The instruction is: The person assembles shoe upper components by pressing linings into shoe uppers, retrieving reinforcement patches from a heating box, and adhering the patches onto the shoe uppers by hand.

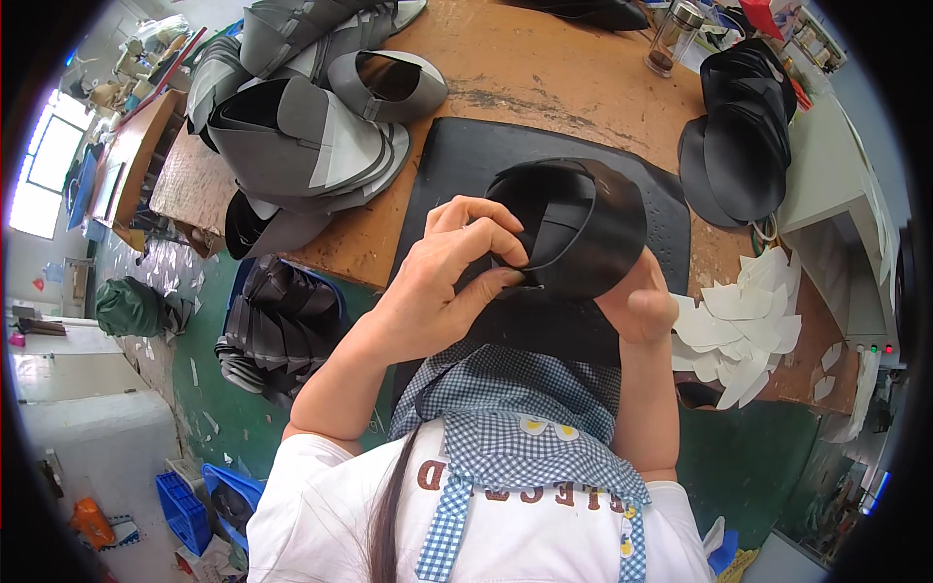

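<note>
A black leather shoe upper [617, 228] is held up in front of me, over a black mat [457, 165] on the table. My left hand [457, 262] pinches its near left edge between thumb and fingers. My right hand [641, 303] supports the upper from the right side, with its fingers partly hidden behind the leather. The upper's opening faces up and left, so its dark inside shows. A small pale spot sits at the edge near my left thumb; I cannot make out what it is.
Stacked grey and white shoe uppers [292, 146] stand at the table's left. Black uppers [734, 160] are piled at the far right, near a glass jar [673, 39]. White cut pieces [739, 321] heap at right. A blue crate [335, 291] of dark uppers stands on the floor.
</note>
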`<state>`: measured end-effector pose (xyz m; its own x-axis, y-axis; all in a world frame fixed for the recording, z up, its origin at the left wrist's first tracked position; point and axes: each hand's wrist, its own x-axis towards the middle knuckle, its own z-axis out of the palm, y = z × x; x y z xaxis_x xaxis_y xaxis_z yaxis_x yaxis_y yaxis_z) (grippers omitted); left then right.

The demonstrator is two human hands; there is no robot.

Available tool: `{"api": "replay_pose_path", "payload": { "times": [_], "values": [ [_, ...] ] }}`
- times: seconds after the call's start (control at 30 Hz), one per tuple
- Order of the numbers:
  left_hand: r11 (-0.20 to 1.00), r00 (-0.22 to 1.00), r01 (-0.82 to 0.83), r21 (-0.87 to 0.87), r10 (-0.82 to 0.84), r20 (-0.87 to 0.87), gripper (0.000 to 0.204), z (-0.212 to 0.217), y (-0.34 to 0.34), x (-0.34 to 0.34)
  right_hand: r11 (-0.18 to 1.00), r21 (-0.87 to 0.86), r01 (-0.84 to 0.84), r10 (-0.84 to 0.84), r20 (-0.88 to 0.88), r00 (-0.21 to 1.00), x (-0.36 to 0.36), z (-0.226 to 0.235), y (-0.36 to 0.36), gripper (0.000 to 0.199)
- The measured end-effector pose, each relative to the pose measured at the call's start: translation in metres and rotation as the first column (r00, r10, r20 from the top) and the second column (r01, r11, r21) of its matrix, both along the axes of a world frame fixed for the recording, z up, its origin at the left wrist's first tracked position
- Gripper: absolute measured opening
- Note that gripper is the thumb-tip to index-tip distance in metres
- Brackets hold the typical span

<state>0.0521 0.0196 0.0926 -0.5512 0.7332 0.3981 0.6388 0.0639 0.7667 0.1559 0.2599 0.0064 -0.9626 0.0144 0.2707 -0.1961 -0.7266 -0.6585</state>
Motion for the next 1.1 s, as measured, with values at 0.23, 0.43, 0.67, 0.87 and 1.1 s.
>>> {"api": "replay_pose_path", "payload": {
  "times": [0.23,0.43,0.67,0.87,1.1],
  "values": [
    [0.999,0.995,0.034,-0.016,-0.036,-0.096,0.018,0.0,0.001,0.004,0.989,0.139,0.051,-0.081,0.223,0.971,-0.033,0.052,-0.016,0.058],
    [0.99,0.983,-0.119,0.069,0.108,0.149,0.024,-0.007,-0.001,0.002,0.831,0.415,0.371,-0.427,0.047,0.903,-0.031,0.056,-0.017,0.047],
    [0.995,0.996,-0.09,0.05,0.091,-0.011,0.02,-0.015,0.008,-0.007,0.854,0.278,0.439,-0.494,0.169,0.853,-0.031,0.067,-0.018,0.038],
    [0.989,0.937,-0.112,0.094,0.136,-0.323,0.022,-0.022,0.012,-0.012,0.84,0.257,0.477,-0.526,0.17,0.834,-0.031,0.065,-0.014,0.035],
    [0.986,0.867,-0.15,0.074,0.167,-0.47,0.023,-0.033,0.013,-0.017,0.844,0.261,0.468,-0.518,0.173,0.838,-0.032,0.054,-0.019,0.038]
  ]
}}
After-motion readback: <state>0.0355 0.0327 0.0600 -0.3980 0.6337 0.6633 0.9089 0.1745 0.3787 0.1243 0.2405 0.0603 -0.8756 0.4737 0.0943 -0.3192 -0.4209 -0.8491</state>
